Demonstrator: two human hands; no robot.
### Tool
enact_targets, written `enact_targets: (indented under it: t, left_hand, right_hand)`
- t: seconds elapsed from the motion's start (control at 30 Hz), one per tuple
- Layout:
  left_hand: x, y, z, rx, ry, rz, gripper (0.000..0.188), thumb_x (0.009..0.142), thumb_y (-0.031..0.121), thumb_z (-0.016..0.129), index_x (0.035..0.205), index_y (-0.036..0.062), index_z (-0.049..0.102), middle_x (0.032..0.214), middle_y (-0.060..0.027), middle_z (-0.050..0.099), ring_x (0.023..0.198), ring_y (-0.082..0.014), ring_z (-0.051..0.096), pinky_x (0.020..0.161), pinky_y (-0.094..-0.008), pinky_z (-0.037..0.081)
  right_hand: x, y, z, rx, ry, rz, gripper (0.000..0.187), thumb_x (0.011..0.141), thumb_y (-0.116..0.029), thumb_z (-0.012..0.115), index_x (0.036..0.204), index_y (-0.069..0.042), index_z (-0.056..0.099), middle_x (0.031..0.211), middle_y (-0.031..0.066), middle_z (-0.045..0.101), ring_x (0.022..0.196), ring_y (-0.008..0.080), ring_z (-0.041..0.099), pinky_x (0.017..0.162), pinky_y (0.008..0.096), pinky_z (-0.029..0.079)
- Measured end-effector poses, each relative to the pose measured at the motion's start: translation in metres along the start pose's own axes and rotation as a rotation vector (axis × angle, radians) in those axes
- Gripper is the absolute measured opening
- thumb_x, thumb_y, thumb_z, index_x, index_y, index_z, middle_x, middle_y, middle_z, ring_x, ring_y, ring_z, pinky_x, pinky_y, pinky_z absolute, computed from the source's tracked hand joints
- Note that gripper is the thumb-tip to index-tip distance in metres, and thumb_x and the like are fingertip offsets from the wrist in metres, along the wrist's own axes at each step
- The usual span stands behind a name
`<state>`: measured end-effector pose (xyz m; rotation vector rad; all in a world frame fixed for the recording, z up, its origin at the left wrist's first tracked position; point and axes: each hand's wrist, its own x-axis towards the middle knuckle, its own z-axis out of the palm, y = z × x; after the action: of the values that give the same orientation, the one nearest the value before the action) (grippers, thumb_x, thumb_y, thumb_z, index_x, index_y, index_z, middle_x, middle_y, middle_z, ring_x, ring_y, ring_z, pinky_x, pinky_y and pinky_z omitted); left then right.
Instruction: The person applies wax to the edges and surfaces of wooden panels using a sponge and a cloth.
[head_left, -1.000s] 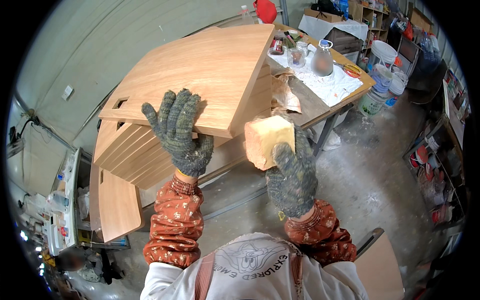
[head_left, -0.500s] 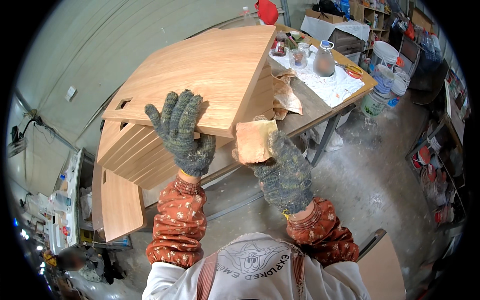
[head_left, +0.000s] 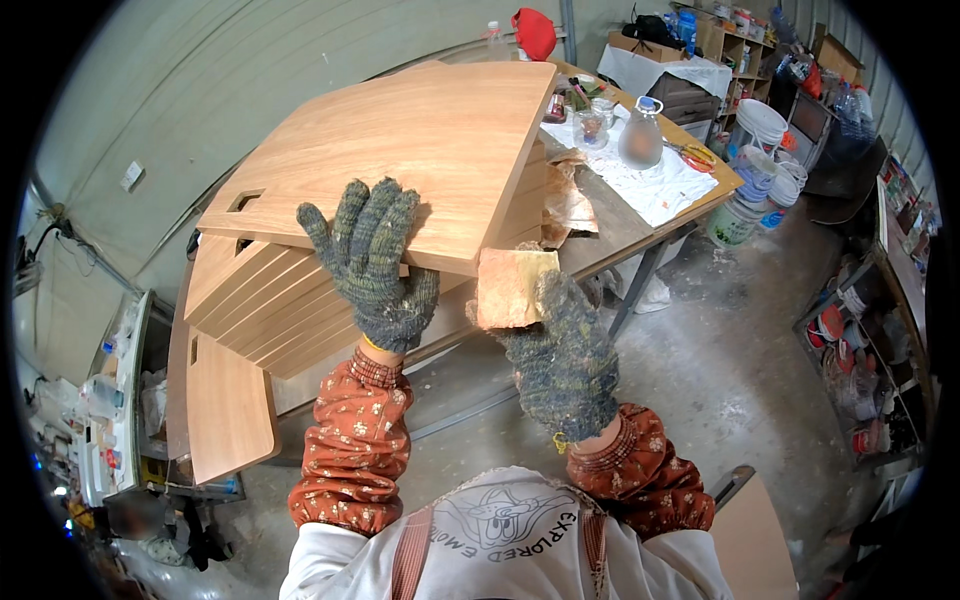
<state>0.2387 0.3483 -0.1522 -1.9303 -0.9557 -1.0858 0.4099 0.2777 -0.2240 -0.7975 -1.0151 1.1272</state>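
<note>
Board (head_left: 400,130), pale wood grain, lies face up on top of a stack of boards (head_left: 270,315), its front edge toward you; one slot (head_left: 245,202) is cut near its left end. Your left hand (head_left: 378,275), in a grey-green knitted glove, rests on its front edge: fingers nearly straight, slightly spread over the top face, thumb held apart and lower, at the edge. Grip loose at most; whether the thumb presses on the underside, you cannot tell. Your right hand (head_left: 565,360), gloved alike, is closed around a sponge (head_left: 508,290), a yellow block with a stained, pinkish-brown face. Sponge sits at the board's front right corner; contact with the edge cannot be told from this angle. Stack below is staggered, its front edges fanned like steps. Lower left, another board (head_left: 232,420) with a rounded corner juts toward you. Right of the stack, on the table (head_left: 615,215): a crumpled brown rag (head_left: 570,205), then a white cloth (head_left: 675,195) bearing a clear jug (head_left: 640,140) and scissors (head_left: 697,157). Farther right, buckets (head_left: 760,125) stand on the floor (head_left: 720,350); a shelf rack (head_left: 870,340) lines the right side.
</note>
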Motion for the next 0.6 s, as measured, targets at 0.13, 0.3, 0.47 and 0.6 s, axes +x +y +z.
enact_targets:
  t: [0.13,0.3,0.47,0.6]
  left_hand:
    - [0.003,0.007,-0.001,-0.015,0.012,0.009,0.044,0.074,0.015,0.062,0.117,0.0121,0.059,0.123,-0.0094,0.059,0.126,-0.0348,0.045,0.112,-0.0577,0.01]
    - [-0.001,0.006,-0.003,-0.012,0.008,0.004,0.045,0.073,0.016,0.062,0.118,0.011,0.058,0.124,-0.0095,0.058,0.126,-0.0349,0.045,0.112,-0.0572,0.01]
    - [0.001,0.007,-0.005,-0.012,0.004,0.008,0.046,0.072,0.018,0.062,0.118,0.0105,0.059,0.124,-0.0099,0.058,0.126,-0.035,0.045,0.112,-0.0568,0.009]
    - [0.0,0.006,-0.006,-0.018,-0.008,0.005,0.047,0.072,0.018,0.062,0.118,0.0111,0.058,0.124,-0.0092,0.058,0.126,-0.0339,0.044,0.113,-0.0561,0.01]
  right_hand:
    - [-0.003,0.018,-0.002,-0.089,0.131,-0.185,0.038,0.09,-0.011,0.061,0.125,-0.004,0.052,0.096,0.0054,0.058,0.069,0.0101,0.056,0.054,0.0213,0.048]
    - [-0.003,-0.046,0.009,0.512,0.132,0.395,0.038,0.093,-0.027,0.057,0.12,-0.001,0.053,0.076,-0.0022,0.054,0.048,0.0015,0.042,0.04,0.0168,0.033]
    - [-0.007,-0.03,0.001,-0.117,0.088,-0.104,0.037,0.088,-0.019,0.06,0.119,-0.001,0.053,0.088,0.0054,0.056,0.067,0.0116,0.049,0.056,0.0238,0.041]
    - [-0.006,-0.038,-0.001,-0.393,0.089,-0.256,0.038,0.083,-0.012,0.063,0.118,0.0,0.054,0.098,0.0116,0.057,0.083,0.0197,0.054,0.069,0.0294,0.046]
